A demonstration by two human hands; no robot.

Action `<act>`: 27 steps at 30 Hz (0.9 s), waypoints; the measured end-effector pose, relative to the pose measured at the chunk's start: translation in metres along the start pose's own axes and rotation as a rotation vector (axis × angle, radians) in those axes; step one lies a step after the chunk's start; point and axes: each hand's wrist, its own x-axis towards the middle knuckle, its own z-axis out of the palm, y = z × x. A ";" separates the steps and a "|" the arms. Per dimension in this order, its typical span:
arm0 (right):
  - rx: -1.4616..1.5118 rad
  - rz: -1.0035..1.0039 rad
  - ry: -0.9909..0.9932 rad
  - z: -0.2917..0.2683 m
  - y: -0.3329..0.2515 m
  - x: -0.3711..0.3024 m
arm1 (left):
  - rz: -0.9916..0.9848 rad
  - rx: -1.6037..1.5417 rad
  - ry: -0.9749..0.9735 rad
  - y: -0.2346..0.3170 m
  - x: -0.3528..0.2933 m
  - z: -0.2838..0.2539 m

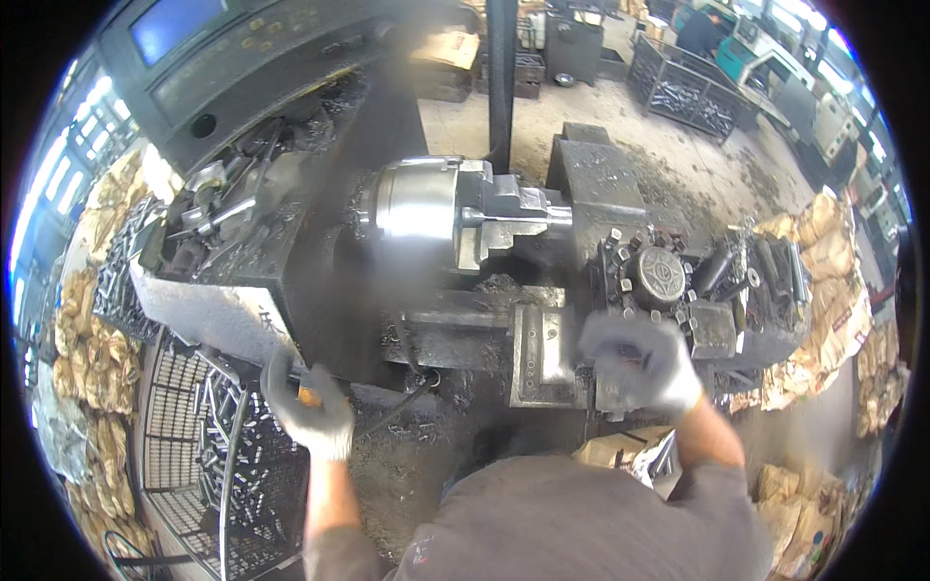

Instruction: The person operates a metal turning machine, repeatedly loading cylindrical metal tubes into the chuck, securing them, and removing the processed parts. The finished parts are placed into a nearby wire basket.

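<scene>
My left hand [312, 412], in a grey-and-white work glove, is at the lower left of a lathe, beside a light metal panel [218, 315]. Its thumb and fingers are apart, and a small orange patch shows between them. My right hand [644, 363], gloved alike and slightly blurred, is curled in front of the tool post [659, 276]. Something dark shows among its fingers, too unclear to name. Left of it lies a flat metal slide plate [542, 353]. The shiny chuck [417, 203] has stepped jaws [504, 203], with a slim metal rod [557, 216] at their right.
A black crate [174, 426] with many small metal rods stands low on the left. Metal pieces and chips fill a tray [208, 218] at the upper left. Brown sacks [823, 290] line the right. Farther back are a wire bin [688, 97] and another person [699, 31].
</scene>
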 end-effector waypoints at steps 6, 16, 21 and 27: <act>0.085 0.206 -0.017 0.053 0.052 -0.066 | 0.231 0.119 -0.187 0.062 0.208 0.158; 0.105 0.359 -0.103 0.080 0.107 -0.129 | -0.105 0.261 -0.421 0.088 0.267 0.225; 0.190 0.367 -0.439 0.126 0.101 -0.106 | 0.245 -0.094 -0.551 0.117 0.054 0.065; 0.217 0.187 -0.842 0.264 0.061 -0.099 | -1.282 0.159 -0.265 0.023 -0.383 -0.223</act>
